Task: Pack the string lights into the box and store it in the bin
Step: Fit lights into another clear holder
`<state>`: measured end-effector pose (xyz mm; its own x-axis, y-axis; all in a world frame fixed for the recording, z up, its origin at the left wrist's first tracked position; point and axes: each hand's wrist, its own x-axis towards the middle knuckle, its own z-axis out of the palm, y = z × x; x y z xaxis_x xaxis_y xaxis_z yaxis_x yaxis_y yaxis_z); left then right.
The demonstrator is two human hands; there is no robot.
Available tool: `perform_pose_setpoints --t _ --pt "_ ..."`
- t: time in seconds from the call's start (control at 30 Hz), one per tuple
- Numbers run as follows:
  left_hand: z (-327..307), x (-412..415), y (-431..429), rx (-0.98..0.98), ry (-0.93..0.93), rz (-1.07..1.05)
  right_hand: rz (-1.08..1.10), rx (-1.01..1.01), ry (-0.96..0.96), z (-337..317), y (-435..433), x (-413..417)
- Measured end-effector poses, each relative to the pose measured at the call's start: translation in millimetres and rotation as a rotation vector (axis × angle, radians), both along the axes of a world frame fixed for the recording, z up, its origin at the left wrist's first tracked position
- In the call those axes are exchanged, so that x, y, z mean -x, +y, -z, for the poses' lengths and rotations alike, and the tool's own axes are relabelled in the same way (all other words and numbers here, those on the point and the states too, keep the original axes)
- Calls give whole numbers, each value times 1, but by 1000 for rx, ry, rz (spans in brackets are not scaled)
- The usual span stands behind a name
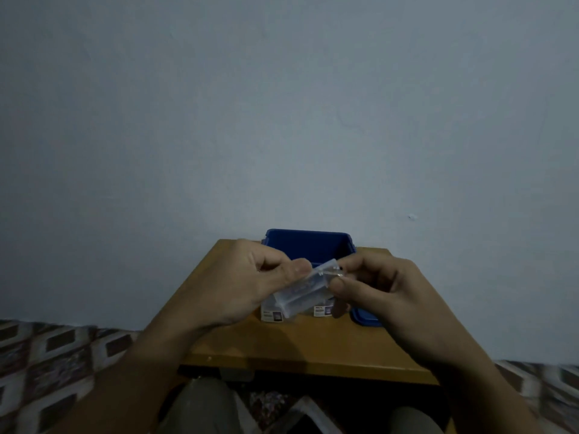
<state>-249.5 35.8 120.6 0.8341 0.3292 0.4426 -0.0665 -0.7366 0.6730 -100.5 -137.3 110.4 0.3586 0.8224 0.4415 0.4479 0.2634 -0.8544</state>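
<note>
I've got L hand [250, 286] & R hand [379, 289] both pinching the clear string-lights pack [302, 289] by its ends just above the white box [272, 315], w/ blue bin [308, 245] right behind, prob. held there so it drops straight in.

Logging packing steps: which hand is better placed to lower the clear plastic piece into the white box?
Probably the left hand: it grips the clear plastic piece along its body, directly over the white box, while the right hand only pinches the far end.
</note>
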Motion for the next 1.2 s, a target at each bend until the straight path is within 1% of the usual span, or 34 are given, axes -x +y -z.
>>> perform_pose_setpoints --t 0.07,0.23,0.33,0.47,0.6,0.7,0.8,0.9,0.97,1.07,1.2 --pt "4 -7 -2 -20 36 14 13 8 86 7 -4 -2" --pt "6 -23 -9 70 108 112 -65 4 323 25 -17 -10" --pt "7 -31 -16 251 67 200 -121 -32 463 31 -24 -14" --pt "16 -33 -27 554 -29 270 -129 -71 573 35 -28 -16" --pt "35 -39 -39 739 -161 356 -128 -104 693 39 -29 -15" --pt "50 -46 -47 815 -235 466 -112 -118 753 42 -31 -14" --pt "62 -51 -58 775 -258 424 -80 -136 784 42 -32 -12" --pt "66 -57 -73 656 -280 260 -39 -160 780 43 -33 -12" --pt "65 -63 -79 610 -321 168 2 -166 711 44 -33 -13" --pt "65 -67 -83 589 -323 105 121 -144 549 46 -35 -17" --pt "65 -63 -85 639 -305 92 135 -175 500 46 -38 -21"
